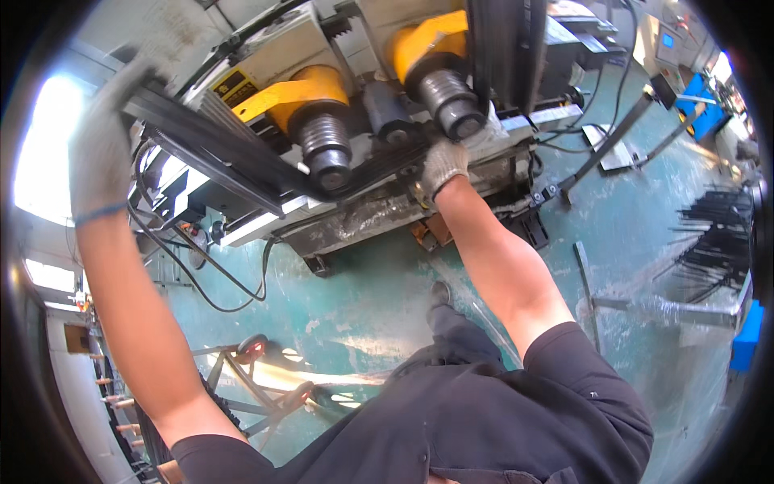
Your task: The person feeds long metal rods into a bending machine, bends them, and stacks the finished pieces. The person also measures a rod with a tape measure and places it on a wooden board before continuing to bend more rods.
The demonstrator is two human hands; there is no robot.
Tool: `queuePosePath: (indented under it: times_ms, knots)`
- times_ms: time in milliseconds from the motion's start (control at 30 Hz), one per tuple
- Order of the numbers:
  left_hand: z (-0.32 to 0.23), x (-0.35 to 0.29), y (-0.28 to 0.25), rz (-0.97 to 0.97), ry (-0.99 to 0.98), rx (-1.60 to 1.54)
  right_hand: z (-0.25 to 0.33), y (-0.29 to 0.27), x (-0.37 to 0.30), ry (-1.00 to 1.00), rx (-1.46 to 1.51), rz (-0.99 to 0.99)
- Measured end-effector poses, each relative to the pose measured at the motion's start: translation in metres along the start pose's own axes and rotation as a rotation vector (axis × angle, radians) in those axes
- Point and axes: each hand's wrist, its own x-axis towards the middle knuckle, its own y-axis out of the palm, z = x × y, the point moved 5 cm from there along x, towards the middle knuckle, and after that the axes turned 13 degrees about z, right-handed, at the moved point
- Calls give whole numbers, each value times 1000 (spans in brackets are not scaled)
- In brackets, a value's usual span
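Observation:
My left hand (105,145), in a pale work glove and smeared by motion, is raised at the upper left with its fingers at the end of a long dark metal bar (218,153). The bar slants down to a bend under two threaded steel spindles, the left spindle (324,149) and the right spindle (447,101), then turns upward. My right hand (443,163), also gloved, is closed at the bar just below the right spindle; its fingertips are partly hidden. Yellow arms (278,98) surround the spindles on the machine.
The machine's steel bed (355,226) runs across in front of me. Black cables (218,294) loop down at its left. A wheeled frame (258,375) stands on the green floor at lower left. Dark rods (713,234) are piled at the right, near a metal stand (661,310).

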Motion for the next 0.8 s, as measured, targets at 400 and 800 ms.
queuePosePath:
  times_ms: [400, 800]
  knots:
    - [-46, -311, 155, -46, -474, -1167, 165, -322, -323, -337, -479, -464]
    - [-403, -512, 467, 1137, -931, -1710, 541, -550, -497, -377, -1648, -911]
